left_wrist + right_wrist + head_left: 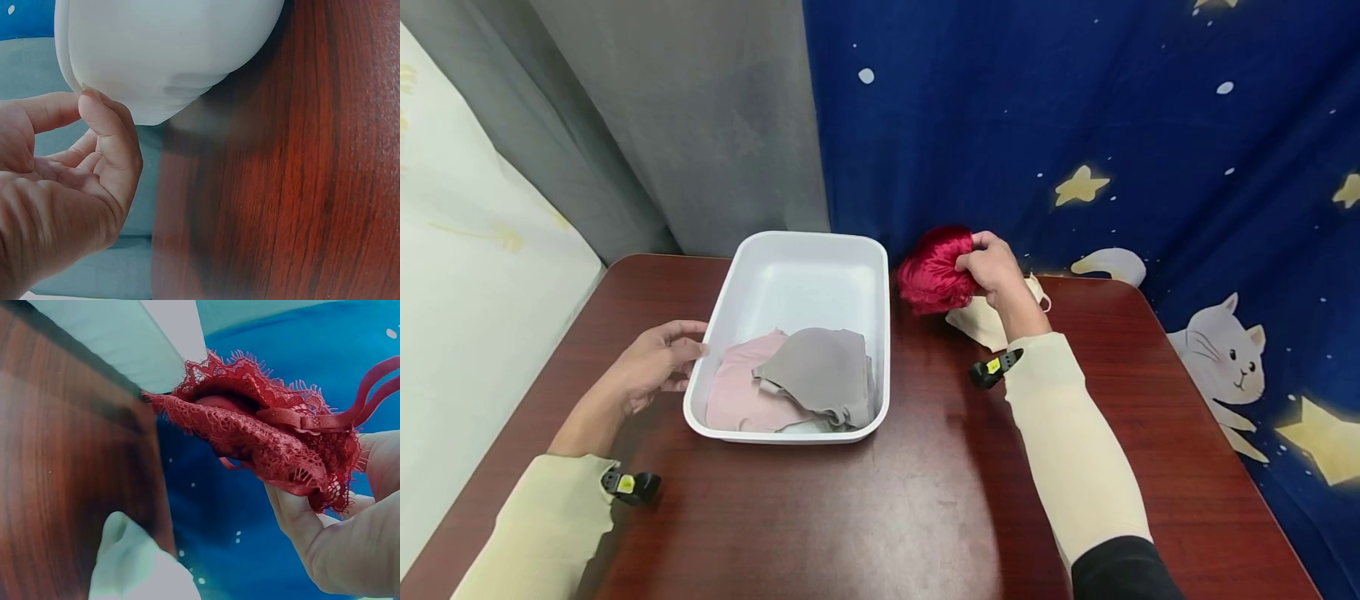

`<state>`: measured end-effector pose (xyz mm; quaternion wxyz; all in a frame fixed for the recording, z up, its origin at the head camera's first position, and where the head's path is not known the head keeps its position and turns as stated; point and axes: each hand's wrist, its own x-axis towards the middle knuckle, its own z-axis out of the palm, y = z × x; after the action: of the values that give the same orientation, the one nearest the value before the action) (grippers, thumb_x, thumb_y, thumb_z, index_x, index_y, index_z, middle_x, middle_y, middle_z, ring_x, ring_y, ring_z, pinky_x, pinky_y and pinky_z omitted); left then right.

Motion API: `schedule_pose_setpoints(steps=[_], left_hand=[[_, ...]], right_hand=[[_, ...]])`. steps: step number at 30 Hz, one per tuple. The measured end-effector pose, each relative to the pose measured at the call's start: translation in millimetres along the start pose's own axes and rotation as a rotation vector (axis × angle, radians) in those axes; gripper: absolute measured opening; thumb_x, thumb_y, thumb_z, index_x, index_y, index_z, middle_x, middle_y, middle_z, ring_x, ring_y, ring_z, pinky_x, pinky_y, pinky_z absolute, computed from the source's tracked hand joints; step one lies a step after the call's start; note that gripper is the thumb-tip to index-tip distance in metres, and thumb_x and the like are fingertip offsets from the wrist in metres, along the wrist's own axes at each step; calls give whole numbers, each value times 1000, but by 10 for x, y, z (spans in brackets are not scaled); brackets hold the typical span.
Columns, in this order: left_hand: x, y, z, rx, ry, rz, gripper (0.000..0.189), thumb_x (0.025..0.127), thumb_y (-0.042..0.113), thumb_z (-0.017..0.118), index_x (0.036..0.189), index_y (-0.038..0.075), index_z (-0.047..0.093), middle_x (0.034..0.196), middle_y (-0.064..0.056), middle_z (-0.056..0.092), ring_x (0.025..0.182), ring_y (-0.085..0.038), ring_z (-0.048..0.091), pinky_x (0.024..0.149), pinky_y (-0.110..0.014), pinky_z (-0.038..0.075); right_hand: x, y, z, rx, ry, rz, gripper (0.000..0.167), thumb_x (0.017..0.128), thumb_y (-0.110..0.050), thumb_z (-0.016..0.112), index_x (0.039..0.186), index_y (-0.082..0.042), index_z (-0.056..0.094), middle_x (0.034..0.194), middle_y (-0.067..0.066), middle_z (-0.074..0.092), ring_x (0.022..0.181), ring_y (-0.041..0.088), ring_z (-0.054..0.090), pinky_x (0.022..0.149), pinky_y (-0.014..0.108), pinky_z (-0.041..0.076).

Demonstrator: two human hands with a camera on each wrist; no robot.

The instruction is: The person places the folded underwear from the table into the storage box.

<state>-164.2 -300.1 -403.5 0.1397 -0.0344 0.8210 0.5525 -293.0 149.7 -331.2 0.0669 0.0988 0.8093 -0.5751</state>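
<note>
A white plastic bin stands on the table. My left hand pinches its left rim between thumb and fingers, as the left wrist view shows up close. Inside the bin's near half lie a folded grey bra and a pale pink garment partly under it. My right hand grips a folded dark red bra just right of the bin's far corner. The right wrist view shows its lace edging and thin straps. Below the right hand, a cream garment with a strap lies on the table, partly hidden by the forearm.
The dark red-brown wooden table ends at the back against a grey curtain and a blue curtain with stars and a cat. A white panel stands along the left edge.
</note>
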Motion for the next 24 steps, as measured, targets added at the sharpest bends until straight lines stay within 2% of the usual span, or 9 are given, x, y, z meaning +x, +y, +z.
schedule_pose_setpoints(steps=[7, 19, 24], left_hand=[[11, -11, -8, 1, -2, -1, 52, 97, 16, 53, 143, 1, 34, 97, -4, 66, 72, -14, 60, 60, -32, 54], [3, -3, -2, -15, -6, -7, 52, 97, 16, 53, 144, 1, 33, 99, -6, 67, 73, -15, 62, 60, -32, 54], [-6, 5, 2, -19, -6, -6, 52, 97, 16, 53, 143, 0, 33, 99, -7, 66, 72, -15, 62, 59, -31, 54]], right_hand=[[-37, -86, -3, 79, 18, -19, 38, 84, 1, 58, 118, -11, 50, 112, 7, 45, 67, 12, 54, 54, 24, 49], [-45, -111, 112, 203, 13, -53, 29, 83, 1, 58, 108, -13, 55, 107, 5, 47, 62, 12, 54, 50, 23, 47], [-49, -117, 207, 204, 5, -58, 30, 83, 2, 58, 109, -13, 55, 104, 6, 47, 57, 12, 52, 47, 23, 44]])
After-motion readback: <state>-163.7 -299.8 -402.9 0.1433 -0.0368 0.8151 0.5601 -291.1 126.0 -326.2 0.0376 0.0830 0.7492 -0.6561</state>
